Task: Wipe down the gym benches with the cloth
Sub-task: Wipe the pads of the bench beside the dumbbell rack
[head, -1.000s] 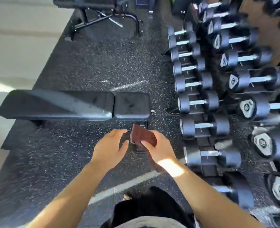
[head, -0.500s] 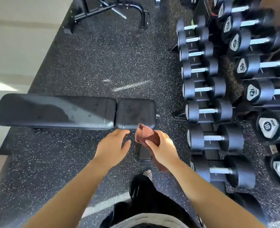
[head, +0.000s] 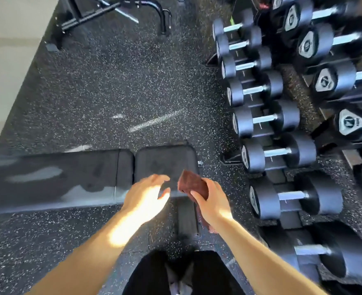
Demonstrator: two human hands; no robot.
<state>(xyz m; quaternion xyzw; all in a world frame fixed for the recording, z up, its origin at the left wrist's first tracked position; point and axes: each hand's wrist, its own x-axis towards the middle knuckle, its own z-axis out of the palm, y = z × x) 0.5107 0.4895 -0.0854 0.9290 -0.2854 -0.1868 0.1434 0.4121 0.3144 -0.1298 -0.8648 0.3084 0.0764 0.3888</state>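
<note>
a long black bench (head: 73,179) crosses the speckled floor. over its short seat pad the left hand (head: 146,199) hovers, fingers spread, holding nothing. beside it the right hand (head: 213,204) clamps a folded reddish-brown cloth (head: 193,185). a rack (head: 258,135) on the right holds rows of dumbbells (head: 265,120).

I'm in a gym, the free-weights corner by the look of it. Under my feet, black rubber flooring (head: 116,86) flecked with white specks, the kind laid in weight rooms. On my right, a rack of dumbbells (head: 278,118), rows of them, dark heads and steel handles, with a second tier of larger ones just beyond. Right in front of me, a flat padded bench (head: 69,177), black upholstery in two sections. Farther ahead, the black metal frame of another bench (head: 112,11). Pale wall on the left (head: 7,60).
</note>
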